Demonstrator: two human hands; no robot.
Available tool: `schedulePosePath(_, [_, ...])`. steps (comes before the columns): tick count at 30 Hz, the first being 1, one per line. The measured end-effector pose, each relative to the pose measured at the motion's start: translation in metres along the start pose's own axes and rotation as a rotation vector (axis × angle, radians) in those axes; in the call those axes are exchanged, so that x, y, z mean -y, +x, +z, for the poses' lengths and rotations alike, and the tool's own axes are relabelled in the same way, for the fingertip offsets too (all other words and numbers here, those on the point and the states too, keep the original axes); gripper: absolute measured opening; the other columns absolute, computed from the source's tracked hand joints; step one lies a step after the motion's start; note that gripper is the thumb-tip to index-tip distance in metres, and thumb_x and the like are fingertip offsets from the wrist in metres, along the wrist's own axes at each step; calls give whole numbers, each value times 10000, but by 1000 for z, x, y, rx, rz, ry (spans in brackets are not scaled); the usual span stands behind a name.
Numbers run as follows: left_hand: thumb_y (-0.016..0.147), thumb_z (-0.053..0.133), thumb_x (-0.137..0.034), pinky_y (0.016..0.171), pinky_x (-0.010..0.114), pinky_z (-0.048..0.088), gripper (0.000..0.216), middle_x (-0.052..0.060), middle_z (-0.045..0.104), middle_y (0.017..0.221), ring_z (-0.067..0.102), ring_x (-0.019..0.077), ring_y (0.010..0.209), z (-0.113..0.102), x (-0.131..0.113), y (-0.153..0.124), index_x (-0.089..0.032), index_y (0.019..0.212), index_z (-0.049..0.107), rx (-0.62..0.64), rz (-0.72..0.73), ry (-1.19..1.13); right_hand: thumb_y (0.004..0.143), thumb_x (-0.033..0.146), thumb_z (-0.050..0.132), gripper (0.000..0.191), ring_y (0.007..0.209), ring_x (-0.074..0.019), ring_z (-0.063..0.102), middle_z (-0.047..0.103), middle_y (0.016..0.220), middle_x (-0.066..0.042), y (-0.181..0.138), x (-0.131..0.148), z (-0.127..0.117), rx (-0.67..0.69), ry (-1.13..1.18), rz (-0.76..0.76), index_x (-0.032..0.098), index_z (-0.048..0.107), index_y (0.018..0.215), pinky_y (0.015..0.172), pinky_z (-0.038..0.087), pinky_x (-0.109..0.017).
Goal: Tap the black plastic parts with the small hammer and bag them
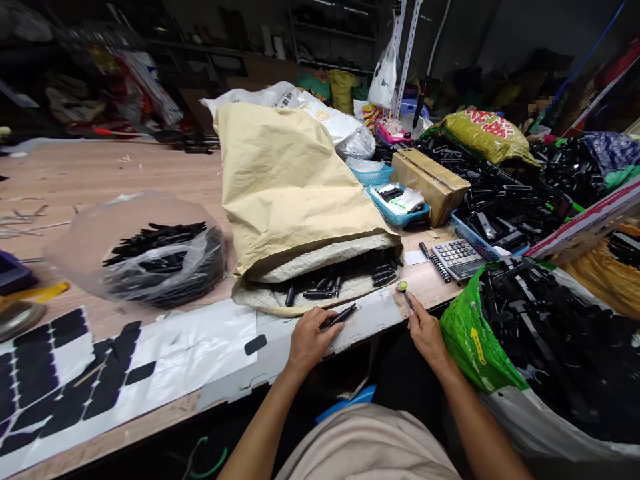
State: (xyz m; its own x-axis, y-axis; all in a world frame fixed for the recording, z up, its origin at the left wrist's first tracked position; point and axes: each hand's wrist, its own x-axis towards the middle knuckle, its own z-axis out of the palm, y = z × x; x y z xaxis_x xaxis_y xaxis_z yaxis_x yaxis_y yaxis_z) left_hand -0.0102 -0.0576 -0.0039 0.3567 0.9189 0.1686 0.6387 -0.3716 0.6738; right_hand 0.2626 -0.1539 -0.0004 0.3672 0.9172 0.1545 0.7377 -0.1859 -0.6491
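My left hand is at the table's front edge, its fingers closed on a slim black piece with a pointed tip. To the right, my right hand grips the dark handle of a small tool with a round yellow-green head; its exact kind is unclear. Just beyond the left hand lies a large tan paper sack, its mouth facing me. Several black tube-shaped parts rest inside that mouth. Deeper contents are hidden in shadow.
A clear plastic bag of black strips and sheets of black stickers lie left. On the right are a calculator, a cardboard box, a blue basket and a green sack full of black parts.
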Motion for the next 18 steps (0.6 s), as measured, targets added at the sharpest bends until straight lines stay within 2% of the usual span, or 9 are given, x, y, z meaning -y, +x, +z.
schedulePosePath(3, [801,710,-386,780,321,483,230,16,657,834,618,194,821,7,9,0,-227,966,720,-46,38,-39,968,246,393,519,615,-161,664,719,724,-24,-7,17,-2,-14,83,-31,137,502,1463,670,537,-237])
schedulePosePath(7, [806,722,-363,766,312,469,202,18,653,830,613,196,840,9,10,-1,-229,957,737,-47,44,-32,976,249,405,502,594,-136,624,683,697,-10,-20,54,3,131,177,-185,144,511,1455,664,530,-220])
schedulePosePath(10, [798,736,-340,763,306,460,185,17,652,826,607,192,835,9,9,-1,-233,949,743,-53,30,-36,982,227,398,492,628,-141,642,698,727,-24,-27,77,12,257,192,-273,154,511,1455,707,547,-233])
schedulePosePath(13, [790,742,-314,764,302,450,150,15,655,829,605,187,839,9,7,-1,-234,917,744,-55,16,-45,985,211,390,486,661,-150,664,733,798,-48,-33,89,21,299,182,-319,157,514,1452,753,565,-258])
schedulePosePath(18, [780,736,-284,752,303,435,84,9,636,793,594,186,827,7,4,0,-233,846,738,-46,-20,-46,977,173,405,502,842,-179,720,739,1160,-102,-36,93,28,334,125,-337,198,491,1471,832,572,-289])
